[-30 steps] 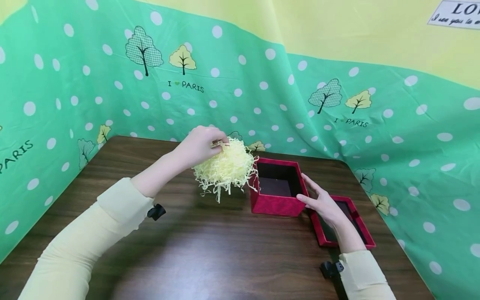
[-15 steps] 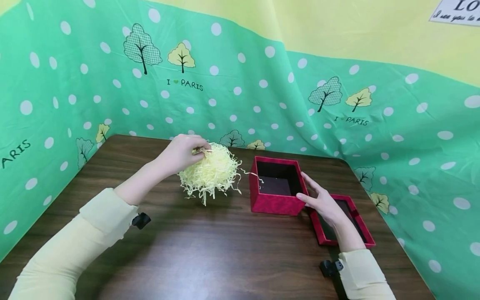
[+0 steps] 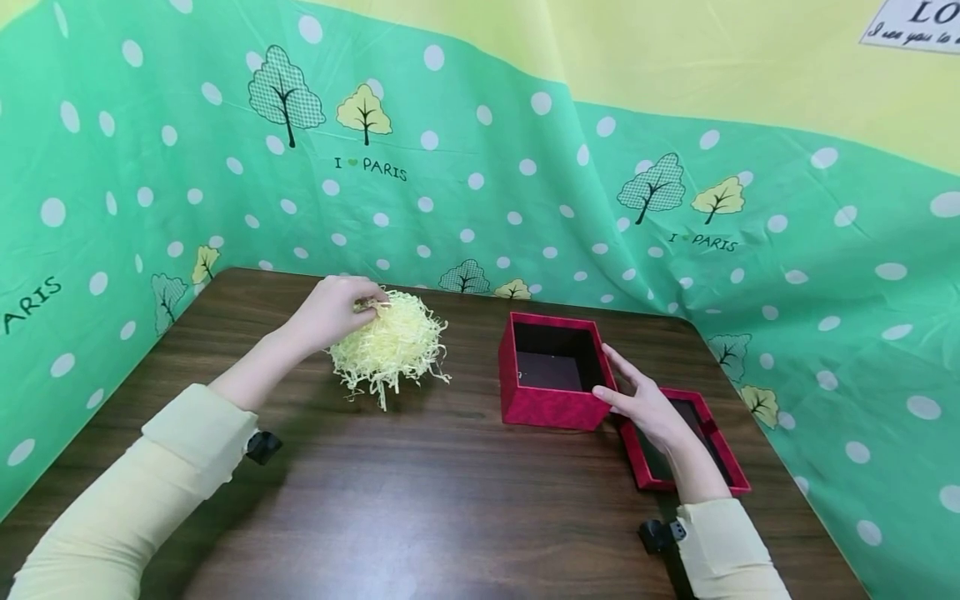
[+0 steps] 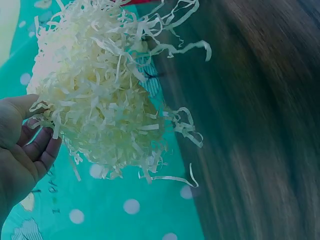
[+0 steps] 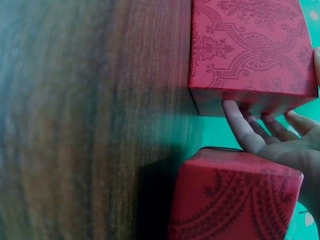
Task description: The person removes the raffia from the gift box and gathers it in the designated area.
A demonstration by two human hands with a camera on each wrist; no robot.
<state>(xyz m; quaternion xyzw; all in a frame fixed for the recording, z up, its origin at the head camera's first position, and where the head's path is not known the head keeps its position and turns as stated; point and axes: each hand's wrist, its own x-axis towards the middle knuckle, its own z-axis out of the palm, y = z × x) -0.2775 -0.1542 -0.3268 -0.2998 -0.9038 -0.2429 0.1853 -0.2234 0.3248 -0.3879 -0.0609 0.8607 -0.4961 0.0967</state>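
In the head view my left hand (image 3: 333,312) pinches the top left of a bundle of pale yellow shredded paper (image 3: 393,342). The left wrist view has thumb and fingertips gathered on the strands of this shredded paper (image 4: 100,95), with loose ends dangling. Whether its underside touches the table cannot be told. To the right stands a red patterned box (image 3: 551,408), upright and uncovered, its dark inside holding a few tiny pale scraps. My right hand (image 3: 648,412) rests against the box's right side, thumb at the front corner; in the right wrist view its fingers (image 5: 237,125) reach out fairly straight.
A red box lid (image 3: 642,471) lies upturned on the brown wooden table (image 3: 450,517), right of the box and partly beneath my right forearm. Green dotted cloth (image 3: 465,200) hangs behind and along both sides of the table.
My left hand has carried the shredded paper leftward and slightly lower, away from the box. A strand that trailed over the box rim has come clear. My right hand and the box stay put.
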